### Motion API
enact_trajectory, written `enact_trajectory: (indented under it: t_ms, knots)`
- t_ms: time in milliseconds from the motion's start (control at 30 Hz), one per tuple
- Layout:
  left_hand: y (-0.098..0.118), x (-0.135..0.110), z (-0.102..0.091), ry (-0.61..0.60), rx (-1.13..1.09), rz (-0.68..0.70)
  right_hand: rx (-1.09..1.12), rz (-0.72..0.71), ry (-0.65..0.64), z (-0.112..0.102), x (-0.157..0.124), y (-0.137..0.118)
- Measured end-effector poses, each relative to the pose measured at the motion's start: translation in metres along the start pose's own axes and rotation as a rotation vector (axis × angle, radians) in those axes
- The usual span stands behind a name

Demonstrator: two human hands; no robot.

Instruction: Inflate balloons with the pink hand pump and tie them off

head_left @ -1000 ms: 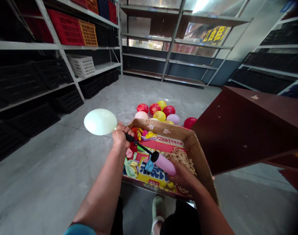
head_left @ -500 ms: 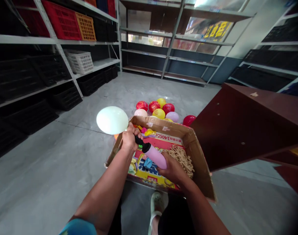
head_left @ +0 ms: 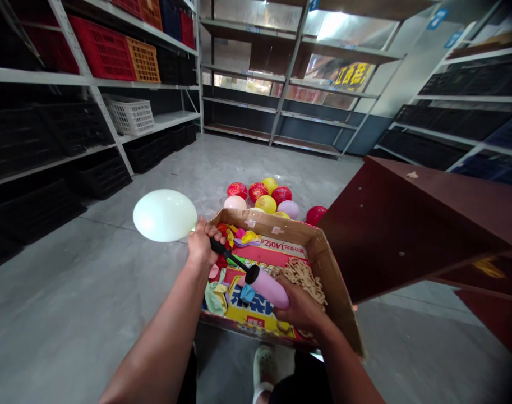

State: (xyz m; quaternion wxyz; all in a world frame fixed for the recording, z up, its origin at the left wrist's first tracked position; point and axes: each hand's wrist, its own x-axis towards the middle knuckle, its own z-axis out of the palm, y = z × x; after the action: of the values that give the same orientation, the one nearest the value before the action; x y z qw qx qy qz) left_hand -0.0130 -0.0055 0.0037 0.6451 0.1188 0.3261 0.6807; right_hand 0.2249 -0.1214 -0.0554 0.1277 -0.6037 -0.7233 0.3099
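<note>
My left hand (head_left: 203,241) is closed around the black nozzle end of a hand balloon pump, with the neck of a pale mint balloon (head_left: 165,215) at its fingers. The balloon is inflated and sticks out to the left. My right hand (head_left: 295,303) grips the pink barrel of the balloon pump (head_left: 269,286); the thin black rod between the two halves shows. Below both hands is an open cardboard box (head_left: 318,247). Limp balloons (head_left: 217,297) in several colours lie in it, and a heap of beige cord (head_left: 304,278) fills its right side.
Several inflated balloons (head_left: 264,203) in red, yellow, pink and lilac rest on the grey floor behind the box. A dark red wooden piece (head_left: 365,224) stands at the right. Metal shelves (head_left: 276,112) line the back, and crates (head_left: 132,115) fill those at left.
The pump has been drawn apart, so its black rod now shows. My left hand has shifted left with the balloon, which looks larger. The view has tilted up a little.
</note>
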Motion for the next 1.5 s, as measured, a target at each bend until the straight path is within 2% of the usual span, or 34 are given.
enact_trajectory:
  t_ms: [167, 267, 433, 567, 700, 867, 1000, 1133, 1200, 1300, 1400, 1500]
  knots:
    - [-0.029, -0.013, 0.006, -0.02, 0.045, -0.07, 0.005, -0.001, 0.061, 0.015, 0.009, -0.012]
    - [-0.037, -0.018, 0.009, -0.043, 0.066, -0.072, 0.037, -0.009, 0.075, 0.018, 0.012, -0.016]
    - [-0.018, -0.011, 0.01, -0.049, 0.047, -0.039, 0.137, -0.03, 0.011, 0.006, 0.008, -0.014]
    - [0.004, -0.004, 0.007, -0.01, 0.029, 0.06, 0.178, -0.032, -0.084, -0.002, 0.003, 0.005]
    - [0.009, 0.0, 0.002, 0.009, 0.042, 0.077, 0.131, -0.025, -0.122, -0.002, 0.0, 0.02]
    - [-0.004, 0.001, 0.001, -0.02, 0.055, 0.025, 0.099, -0.019, -0.091, 0.001, 0.004, 0.007]
    - [-0.022, -0.008, 0.006, -0.037, 0.079, -0.052, 0.049, 0.001, -0.029, 0.006, 0.01, -0.011]
    - [-0.034, -0.017, 0.011, -0.062, 0.1, -0.071, 0.048, -0.02, 0.029, 0.008, 0.013, -0.02]
    - [-0.03, -0.016, 0.012, -0.061, 0.092, -0.059, 0.064, -0.03, 0.031, 0.006, 0.012, -0.021]
    - [-0.012, -0.012, 0.011, -0.043, 0.068, -0.006, 0.094, -0.038, -0.004, -0.001, 0.009, -0.017]
    - [0.009, -0.007, 0.008, -0.015, 0.046, 0.071, 0.117, -0.035, -0.073, -0.007, 0.003, -0.005]
    - [0.019, -0.002, 0.004, 0.02, 0.025, 0.091, 0.089, -0.017, -0.118, -0.009, -0.001, 0.012]
